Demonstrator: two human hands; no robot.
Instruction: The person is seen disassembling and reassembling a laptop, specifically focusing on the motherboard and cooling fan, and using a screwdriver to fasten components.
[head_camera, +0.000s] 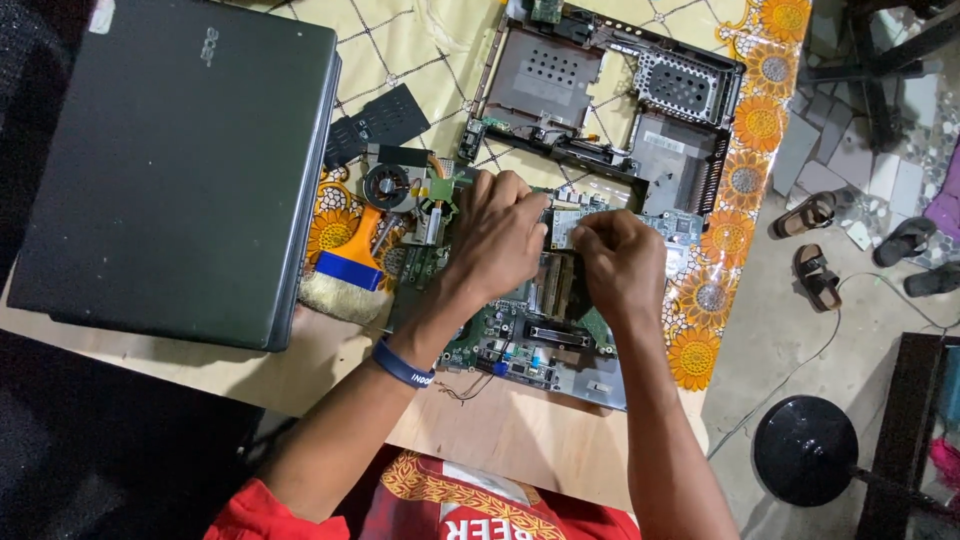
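While both hands meet over the green circuit board (520, 325), the left hand (497, 238) curls its fingertips down onto a small silvery card (562, 226) at the board's far edge, and the right hand (620, 265) pinches the same card from the other side (fingers bent, knuckles up); each grip is closed on the card, though the contact itself is partly hidden. The board lies flat on the bench (500, 430), near its front edge. A blue wristband (403, 365) sits on the left wrist, just left of the board. Touching the board's left far corner is a round cooling fan (388, 185), and beside that, left of the board, a brush with an orange handle (350, 270). Beyond the board lies an emptied laptop shell (610, 95) on a flowered cloth (750, 150). Well left of the board rests a closed dark laptop (180, 170).
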